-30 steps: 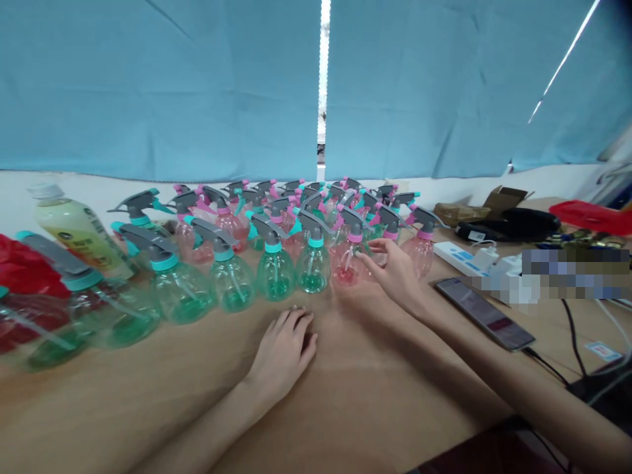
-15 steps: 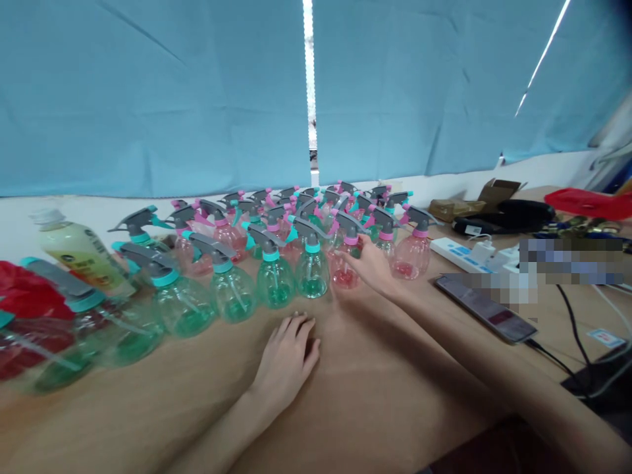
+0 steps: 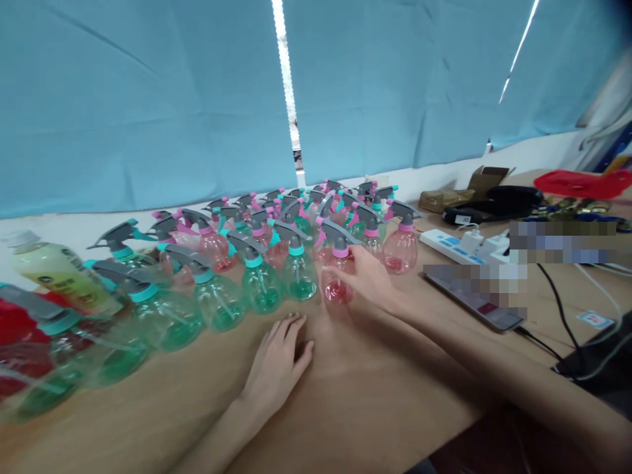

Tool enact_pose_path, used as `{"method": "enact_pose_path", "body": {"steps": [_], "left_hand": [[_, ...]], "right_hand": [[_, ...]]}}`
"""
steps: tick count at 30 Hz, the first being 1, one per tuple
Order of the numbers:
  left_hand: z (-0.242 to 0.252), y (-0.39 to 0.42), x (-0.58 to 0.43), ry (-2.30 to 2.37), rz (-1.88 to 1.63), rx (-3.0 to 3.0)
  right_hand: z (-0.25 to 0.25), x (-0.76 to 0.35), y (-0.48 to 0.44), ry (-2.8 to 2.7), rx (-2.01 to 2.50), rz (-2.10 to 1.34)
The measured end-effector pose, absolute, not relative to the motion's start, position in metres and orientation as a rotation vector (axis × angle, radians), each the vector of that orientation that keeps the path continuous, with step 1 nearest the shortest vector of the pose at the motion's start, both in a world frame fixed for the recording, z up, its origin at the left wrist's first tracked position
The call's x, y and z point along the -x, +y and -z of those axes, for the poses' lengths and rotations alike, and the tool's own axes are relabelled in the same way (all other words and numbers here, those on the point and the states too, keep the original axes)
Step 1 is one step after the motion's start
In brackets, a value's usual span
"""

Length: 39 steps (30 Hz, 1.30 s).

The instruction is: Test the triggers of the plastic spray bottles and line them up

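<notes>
My right hand [image 3: 368,275] is closed round the body of a pink spray bottle [image 3: 338,289] with a grey trigger head and pink collar. The bottle stands upright on the wooden table [image 3: 345,395] and holds a little red-looking liquid. My left hand [image 3: 276,359] rests on the table in front of the row, fingers slightly curled and apart, holding nothing. Just left of the pink bottle stands a green spray bottle [image 3: 300,276], with another green bottle [image 3: 263,286] beside it. Several more green and pink spray bottles are grouped behind and to the left.
A bottle with a yellow label [image 3: 64,273] stands at the back left. On the right are a phone [image 3: 471,299], a white power strip [image 3: 449,247] with plugs, cables, black cases [image 3: 513,201] and a red object [image 3: 582,184]. Blue curtain hangs behind.
My right hand has moved nearer with the pink bottle, out in front of its neighbours. The view has turned slightly to the right. My left hand stays on the table.
</notes>
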<state>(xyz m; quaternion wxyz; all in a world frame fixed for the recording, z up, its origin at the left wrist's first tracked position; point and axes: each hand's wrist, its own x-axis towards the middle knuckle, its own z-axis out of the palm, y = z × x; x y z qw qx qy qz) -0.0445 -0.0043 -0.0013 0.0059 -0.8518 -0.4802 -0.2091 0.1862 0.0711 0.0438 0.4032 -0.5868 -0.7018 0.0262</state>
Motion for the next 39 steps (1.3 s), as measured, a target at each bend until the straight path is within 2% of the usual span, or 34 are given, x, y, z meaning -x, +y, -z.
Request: {"method": "enact_pose_path", "body": {"steps": [3,7,13,18,24,33,39], "left_hand": [[0.003,-0.002,0.033,-1.567,0.688,2.696],[0.009,0.001,0.007,-1.703,0.984,2.798],[0.006,0.003,-0.043,-1.59,1.325,2.906],[-0.003,-0.001,-0.061,-1.574,1.55,2.983],[-0.003,-0.006,-0.058,-1.532,1.5,3.168],[-0.003,-0.013,-0.039,-1.519,1.356,3.184],[-0.002,-0.013,-0.011,-1.475,1.286,3.145]], "right_hand": [[-0.047,-0.19,0.055,-1.81,1.452,-0.075],[-0.05,-0.197,0.034,-1.819,1.464,-0.125],[-0.058,-0.208,0.001,-1.863,1.447,-0.272],[-0.071,-0.219,-0.01,-2.015,1.354,-0.225],[-0.076,-0.221,0.003,-1.804,0.937,-0.781],[-0.079,-0.195,0.01,-1.76,0.694,-0.987],[-0.079,-0.171,0.01,-1.806,0.688,-0.846]]}}
